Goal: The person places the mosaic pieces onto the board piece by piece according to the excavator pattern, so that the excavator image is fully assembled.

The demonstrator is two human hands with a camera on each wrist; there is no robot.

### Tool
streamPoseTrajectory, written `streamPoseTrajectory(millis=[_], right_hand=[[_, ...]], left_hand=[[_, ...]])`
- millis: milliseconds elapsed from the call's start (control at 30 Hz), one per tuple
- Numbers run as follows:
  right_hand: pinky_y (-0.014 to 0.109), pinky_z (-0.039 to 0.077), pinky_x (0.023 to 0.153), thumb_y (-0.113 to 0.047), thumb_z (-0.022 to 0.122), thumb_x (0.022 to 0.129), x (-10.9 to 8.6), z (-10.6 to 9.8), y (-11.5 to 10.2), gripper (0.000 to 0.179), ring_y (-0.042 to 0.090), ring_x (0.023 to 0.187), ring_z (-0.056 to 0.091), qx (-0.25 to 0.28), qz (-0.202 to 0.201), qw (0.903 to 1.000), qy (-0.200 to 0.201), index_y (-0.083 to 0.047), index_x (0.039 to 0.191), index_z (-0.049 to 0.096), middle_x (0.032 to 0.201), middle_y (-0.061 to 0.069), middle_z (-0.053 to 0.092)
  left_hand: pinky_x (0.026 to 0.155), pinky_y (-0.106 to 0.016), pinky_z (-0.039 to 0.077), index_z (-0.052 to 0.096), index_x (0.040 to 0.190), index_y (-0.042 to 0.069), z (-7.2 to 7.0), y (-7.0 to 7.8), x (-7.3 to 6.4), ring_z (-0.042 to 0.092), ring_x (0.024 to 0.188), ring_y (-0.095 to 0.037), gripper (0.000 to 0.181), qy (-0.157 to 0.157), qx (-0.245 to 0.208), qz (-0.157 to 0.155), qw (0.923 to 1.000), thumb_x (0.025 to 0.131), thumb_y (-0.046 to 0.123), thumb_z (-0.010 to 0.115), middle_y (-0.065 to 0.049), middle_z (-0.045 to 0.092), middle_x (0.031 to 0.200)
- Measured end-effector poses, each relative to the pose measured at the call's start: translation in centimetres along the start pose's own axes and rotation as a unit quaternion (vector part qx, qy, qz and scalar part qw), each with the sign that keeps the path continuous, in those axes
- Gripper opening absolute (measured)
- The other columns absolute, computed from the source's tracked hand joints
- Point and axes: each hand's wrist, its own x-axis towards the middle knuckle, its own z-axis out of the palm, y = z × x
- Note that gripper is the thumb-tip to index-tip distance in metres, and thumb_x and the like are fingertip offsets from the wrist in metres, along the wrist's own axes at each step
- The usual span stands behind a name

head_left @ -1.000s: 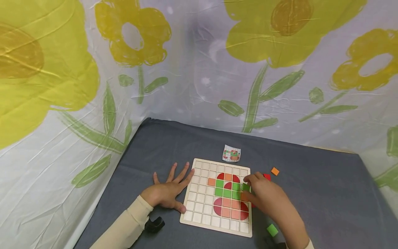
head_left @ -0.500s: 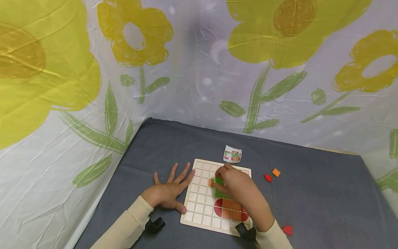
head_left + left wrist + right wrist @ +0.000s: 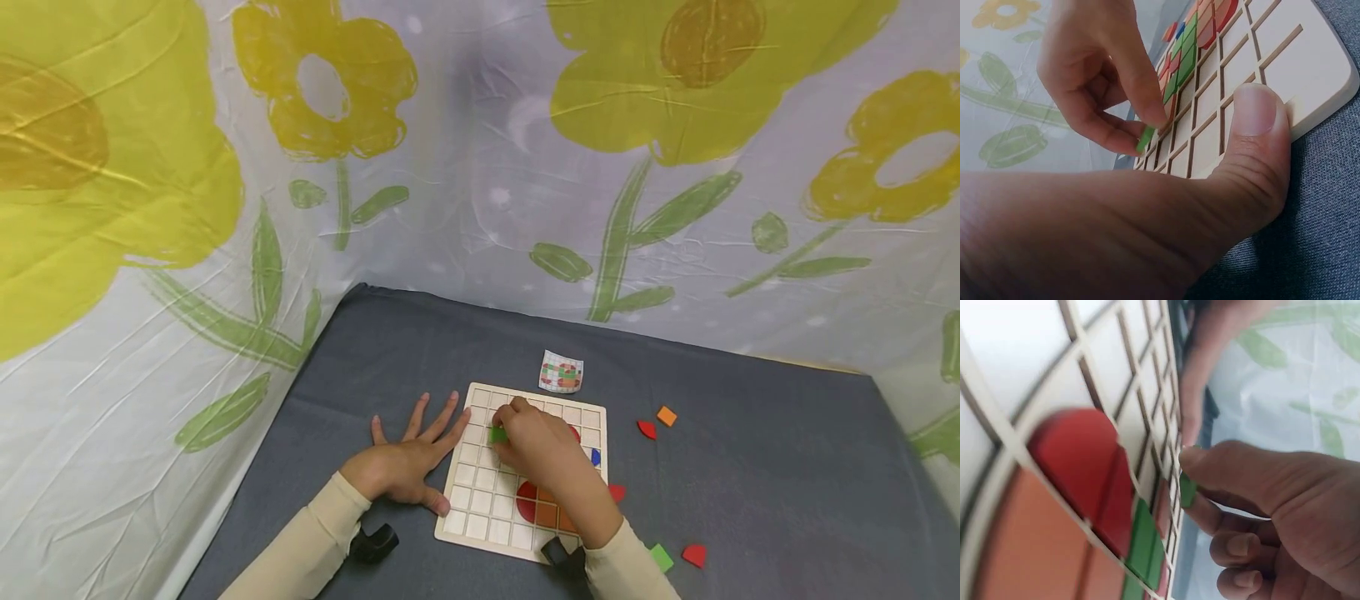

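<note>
My right hand (image 3: 542, 446) pinches a green square tile (image 3: 497, 435) between thumb and fingertips, over the upper left part of a wooden grid board (image 3: 474, 527). In the right wrist view the green tile (image 3: 1187, 490) stands tilted, close to the grid. The left hand (image 3: 408, 468) lies spread beside the board's left edge, its thumb (image 3: 1255, 112) on the corner rim in the left wrist view. Red rounded pieces (image 3: 1079, 456), orange squares (image 3: 1029, 544) and green squares (image 3: 1186, 56) fill several cells. Part of this pattern is hidden under the right hand in the head view.
A small printed pattern card (image 3: 561, 372) lies behind the board. Loose on the dark cloth at right are an orange tile (image 3: 667, 416), red pieces (image 3: 694, 555) and a green tile (image 3: 661, 557). A blue piece (image 3: 596, 457) sits at the board's right side.
From the board's right edge, my right hand has moved left across the grid, carrying the green tile. A blue piece it covered now shows. The left hand has stayed put.
</note>
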Motion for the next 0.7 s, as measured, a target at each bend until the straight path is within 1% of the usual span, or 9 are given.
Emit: streamPoseTrajectory(millis=[267,500,700], right_hand=[[0.031,0.055,0.061,-0.022,0.090,0.087,0.4,1.1,-0.6,0.030,0.013,0.074,0.065,-0.029,-0.005,0.9991,0.030,-0.010,0.112,0.077,0.093,0.001,0.064],[0.031,0.055,0.059,-0.024,0.091,0.086,0.5,1.2,-0.7,0.030,0.015,0.075,0.067,-0.043,-0.008,0.9983,0.039,-0.012,0.110,0.078,0.093,0.001,0.064],[0.031,0.054,0.058,-0.024,0.090,0.087,0.5,1.2,-0.7,0.028,0.015,0.075,0.067,-0.048,-0.010,0.9981,0.037,-0.012,0.109,0.079,0.093,0.001,0.063]], left_hand=[[0.102,-0.094,-0.005,-0.001,0.172,0.034,0.1,0.1,0.1,-0.022,0.161,-0.037,0.133,-0.003,0.007,-0.003,1.0000,0.074,0.060,0.085,0.005,-0.020,0.177],[0.102,-0.094,-0.005,-0.001,0.171,0.035,0.1,0.1,0.1,-0.021,0.161,-0.037,0.133,-0.002,0.008,-0.002,1.0000,0.074,0.061,0.085,0.005,-0.021,0.176],[0.102,-0.094,-0.005,0.000,0.172,0.035,0.0,0.1,0.1,-0.020,0.161,-0.038,0.132,-0.001,0.007,-0.003,1.0000,0.074,0.060,0.085,0.005,-0.020,0.177]])
